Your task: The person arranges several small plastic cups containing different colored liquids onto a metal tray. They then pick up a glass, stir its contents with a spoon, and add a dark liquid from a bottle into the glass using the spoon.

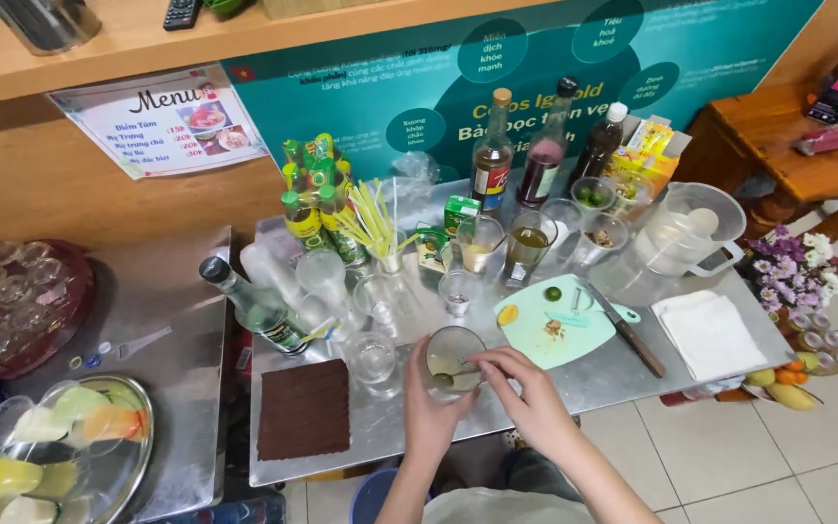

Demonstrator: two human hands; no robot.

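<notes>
Your left hand [431, 400] has its grip around the clear round drinking glass [454, 359] on the steel worktop [594, 374]; your right hand [532, 391] pinches a small metal spoon [453, 376] inside it.

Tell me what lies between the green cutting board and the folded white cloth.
In the head view, a dark-handled knife lies on the metal table between the green cutting board and the folded white cloth.

Clear glass [454, 356], upright on metal surface [613, 374] near front edge, just left of mint-green cutting board [560, 335]. Small amount of pale yellowish liquid at bottom. Metal spoon [453, 378] tilted inside, bowl end in liquid, handle leaning over the rim toward front right.
</notes>
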